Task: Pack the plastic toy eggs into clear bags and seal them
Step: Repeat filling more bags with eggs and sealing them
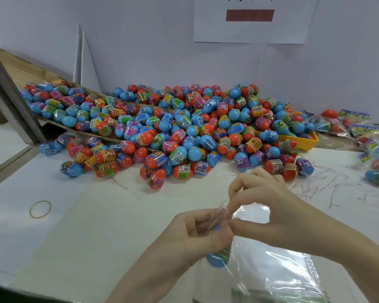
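**Near the front edge: sealing a bag around a blue egg**

Near the front edge of the white table top (79,248) we have both hands together over a thin clear plastic bag (222,215). Our left hand (197,235) curls its fingers round the bag's gathered neck, and a blue plastic toy egg with a green label band (217,259) hangs just beneath it, inside the film as far as we can tell. Our right hand (263,200) pinches the same neck with thumb and forefinger from the far side, the other fingers loosely bent and holding nothing else. Beneath our right forearm lies a stack of flat clear bags (282,274).

We judge that filling is done for this bag and the closing step is in hand: the mouth is bunched but not yet sealed. Next we need to twist or fold that neck tight while the left hand keeps the egg from slipping out; whether a tie is used we cannot tell.

Along the back edge sprawls the big heap of loose blue and orange plastic eggs (184,127), partly spilling from a yellow plastic tray (309,143). Finished bags of eggs (357,130) gather at the right edge. A tan rubber band (40,209) lies alone toward the left edge.
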Motion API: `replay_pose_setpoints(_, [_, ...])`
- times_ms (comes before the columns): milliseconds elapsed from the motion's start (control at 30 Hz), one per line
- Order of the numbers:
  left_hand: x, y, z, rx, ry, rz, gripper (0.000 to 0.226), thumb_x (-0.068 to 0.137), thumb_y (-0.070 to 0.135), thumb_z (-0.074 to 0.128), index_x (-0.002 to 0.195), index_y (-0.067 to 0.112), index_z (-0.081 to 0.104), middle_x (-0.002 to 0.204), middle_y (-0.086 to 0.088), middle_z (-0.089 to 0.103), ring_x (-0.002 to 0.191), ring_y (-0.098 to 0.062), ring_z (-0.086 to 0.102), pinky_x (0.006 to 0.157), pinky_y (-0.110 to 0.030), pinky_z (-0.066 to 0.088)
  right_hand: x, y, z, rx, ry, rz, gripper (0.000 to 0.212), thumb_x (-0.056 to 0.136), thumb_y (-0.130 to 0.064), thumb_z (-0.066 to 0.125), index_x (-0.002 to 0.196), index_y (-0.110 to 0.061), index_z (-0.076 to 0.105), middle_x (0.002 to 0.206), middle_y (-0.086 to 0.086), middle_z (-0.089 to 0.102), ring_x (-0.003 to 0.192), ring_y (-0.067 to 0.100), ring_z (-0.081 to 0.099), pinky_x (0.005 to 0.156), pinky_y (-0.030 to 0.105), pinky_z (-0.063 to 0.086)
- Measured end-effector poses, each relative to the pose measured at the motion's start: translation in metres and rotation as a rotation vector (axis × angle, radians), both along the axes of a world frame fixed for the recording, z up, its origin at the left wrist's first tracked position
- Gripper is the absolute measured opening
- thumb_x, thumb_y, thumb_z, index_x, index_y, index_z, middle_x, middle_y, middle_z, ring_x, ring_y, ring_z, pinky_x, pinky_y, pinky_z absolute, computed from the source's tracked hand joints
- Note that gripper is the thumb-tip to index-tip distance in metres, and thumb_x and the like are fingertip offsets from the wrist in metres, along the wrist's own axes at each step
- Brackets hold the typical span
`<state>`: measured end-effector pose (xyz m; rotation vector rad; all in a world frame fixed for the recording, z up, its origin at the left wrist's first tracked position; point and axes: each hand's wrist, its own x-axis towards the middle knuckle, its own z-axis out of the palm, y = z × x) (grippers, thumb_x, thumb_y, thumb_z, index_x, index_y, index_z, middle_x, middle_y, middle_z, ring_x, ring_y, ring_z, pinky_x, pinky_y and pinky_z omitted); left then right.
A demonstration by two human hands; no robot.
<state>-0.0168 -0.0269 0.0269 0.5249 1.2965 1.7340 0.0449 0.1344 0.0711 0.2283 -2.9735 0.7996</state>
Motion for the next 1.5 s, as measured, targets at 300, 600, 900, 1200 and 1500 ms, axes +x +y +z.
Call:
replay_pose_setpoints(300, [-0.01, 0.0, -0.015, -0.03, -0.045, 0.223, 0.047, 0.054, -0.002, 0.083, 0.094, 0.021, 0.073, 0.101, -0.003, 0.072, 0.091, -0.026, 0.069, 0.067, -0.024, 0.056, -0.043, 0.038, -0.016, -0.436, 0.344, -0.491, 0.018, 0.074, -0.042, 0.068, 0.081, -0.025, 0.068, 0.076, -0.01, 0.065, 0.072, 0.003, 0.056, 0.066, 0.009, 0.042])
replay_pose_setpoints(600, [-0.013, 0.004, -0.013, -0.03, -0.055, 0.163, 0.046, 0.059, 0.005, 0.08, 0.102, 0.012, 0.067, 0.096, -0.01, 0.073, 0.088, -0.023, 0.07, 0.068, -0.023, 0.056, -0.085, 0.062, -0.072, 0.33, 0.236, -0.711, 0.032, 0.078, -0.02, 0.059, 0.108, -0.011, 0.053, 0.107, 0.008, 0.056, 0.094, 0.028, 0.051, 0.064, 0.03, 0.032])
replay_pose_setpoints(900, [-0.014, 0.001, -0.009, -0.009, -0.003, 0.163, 0.06, 0.054, 0.018, 0.072, 0.112, 0.014, 0.059, 0.098, -0.007, 0.073, 0.085, -0.026, 0.07, 0.062, -0.026, 0.055, -0.049, 0.047, -0.022, -0.682, 0.479, -0.516, 0.028, 0.076, -0.013, 0.071, 0.096, -0.029, 0.058, 0.096, -0.007, 0.063, 0.074, 0.001, 0.061, 0.059, 0.008, 0.046])
replay_pose_setpoints(1200, [-0.003, 0.005, -0.003, -0.092, 0.24, 0.119, 0.045, 0.062, 0.021, 0.072, 0.105, 0.027, 0.06, 0.096, 0.006, 0.073, 0.092, -0.031, 0.066, 0.078, -0.039, 0.056, -0.008, 0.013, 0.05, 0.058, 0.321, 0.056, 0.031, 0.07, -0.023, 0.073, 0.097, -0.019, 0.059, 0.08, -0.014, 0.062, 0.071, 0.007, 0.056, 0.058, 0.016, 0.048])
replay_pose_setpoints(1500, [-0.001, 0.001, 0.002, -0.083, 0.32, 0.094, 0.04, 0.065, 0.024, 0.071, 0.098, 0.045, 0.063, 0.096, 0.01, 0.072, 0.094, -0.025, 0.065, 0.071, -0.029, 0.055, -0.01, 0.01, 0.055, 0.286, 0.094, 0.091, 0.059, 0.065, -0.066, 0.025, 0.1, -0.04, 0.064, 0.071, -0.026, 0.046, 0.094, -0.003, 0.033, 0.079, 0.009, 0.025])
